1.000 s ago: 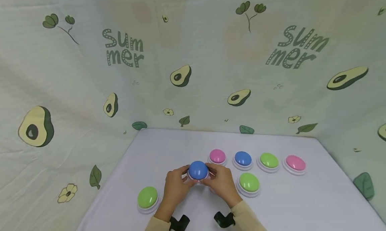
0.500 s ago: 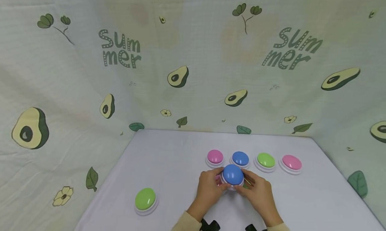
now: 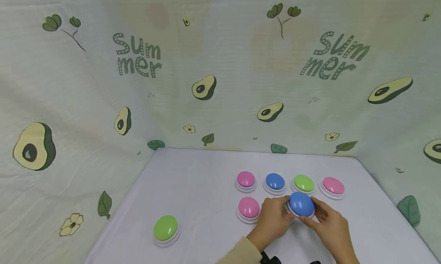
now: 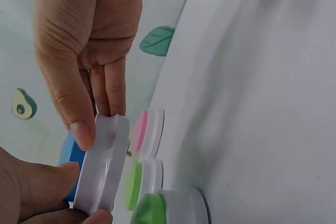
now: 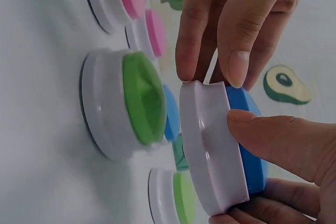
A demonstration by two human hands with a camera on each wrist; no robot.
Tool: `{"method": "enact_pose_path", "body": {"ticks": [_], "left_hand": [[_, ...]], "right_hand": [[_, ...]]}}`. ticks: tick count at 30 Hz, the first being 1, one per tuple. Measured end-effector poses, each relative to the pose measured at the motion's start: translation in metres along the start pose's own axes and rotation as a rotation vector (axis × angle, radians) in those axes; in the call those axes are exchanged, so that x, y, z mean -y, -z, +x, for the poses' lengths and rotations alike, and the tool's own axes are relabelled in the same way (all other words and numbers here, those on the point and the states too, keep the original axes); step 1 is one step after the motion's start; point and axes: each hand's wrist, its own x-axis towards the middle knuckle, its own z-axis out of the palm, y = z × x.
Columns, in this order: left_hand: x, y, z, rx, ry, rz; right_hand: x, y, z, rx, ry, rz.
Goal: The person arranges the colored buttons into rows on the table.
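A blue push button [image 3: 301, 204] with a white base is held up off the table between both hands. My left hand [image 3: 274, 219] pinches its left side, thumb in front and fingers around the base. On the opposite side my right hand [image 3: 330, 225] grips the rim the same way. The wrist views show the white base [image 5: 212, 150] in the air, apart from the table. Just left of and below it stands a green button [image 5: 144, 98], mostly hidden behind the left hand in the head view. A pink button [image 3: 249, 209] sits left of the left hand.
Along the back stand a pink button [image 3: 245, 180], a blue button [image 3: 275, 182], a green button [image 3: 303, 183] and another pink button [image 3: 333, 186]. One more green button [image 3: 166, 228] stands alone at the left of the white table [image 3: 200, 168]. Printed cloth [image 3: 234, 65] hangs behind.
Both hands have carried the blue button rightward across the table, past the near pink button, which is now uncovered. The green button beside it has become mostly hidden. The other buttons stay put.
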Motion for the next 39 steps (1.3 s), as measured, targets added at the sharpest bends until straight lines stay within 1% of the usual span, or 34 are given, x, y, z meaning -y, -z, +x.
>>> {"method": "enact_pose_path", "body": {"ticks": [4,8,10,13,16,18,20,22,26,29,32,36,39], "left_hand": [[-0.007,-0.015,0.002,0.017,-0.036,0.030],[-0.011,-0.026,0.000,0.028,-0.060,0.072],[-0.014,-0.032,-0.001,0.044,-0.062,0.066],[-0.016,-0.039,-0.003,0.088,-0.075,0.057],[-0.019,-0.044,-0.004,0.155,-0.082,0.049],[-0.021,-0.047,-0.004,0.200,-0.074,0.055],[-0.023,-0.050,-0.004,0.244,-0.051,0.052],[-0.024,-0.053,-0.003,0.280,-0.019,0.047],[-0.024,-0.056,-0.002,0.331,0.046,0.019],[-0.024,-0.058,-0.002,0.344,0.086,-0.005],[-0.024,-0.060,-0.002,0.342,0.106,-0.015],[-0.023,-0.064,-0.001,0.342,0.109,0.014],[-0.022,-0.067,0.000,0.349,0.105,0.037]], "right_hand": [[-0.015,0.011,0.001,0.028,-0.049,0.012],[-0.027,0.019,0.002,0.046,-0.080,-0.009],[-0.032,0.021,0.004,0.047,-0.086,-0.030],[-0.039,0.025,0.007,0.062,-0.098,-0.029],[-0.047,0.029,0.011,0.076,-0.113,0.006],[-0.052,0.032,0.012,0.080,-0.123,0.038],[-0.058,0.033,0.013,0.089,-0.132,0.062],[-0.062,0.033,0.016,0.113,-0.139,0.083],[-0.068,0.029,0.021,0.163,-0.135,0.090],[-0.071,0.025,0.025,0.196,-0.134,0.097],[-0.072,0.021,0.028,0.212,-0.131,0.107],[-0.072,0.017,0.030,0.213,-0.116,0.105],[-0.072,0.015,0.031,0.215,-0.120,0.107]]}}
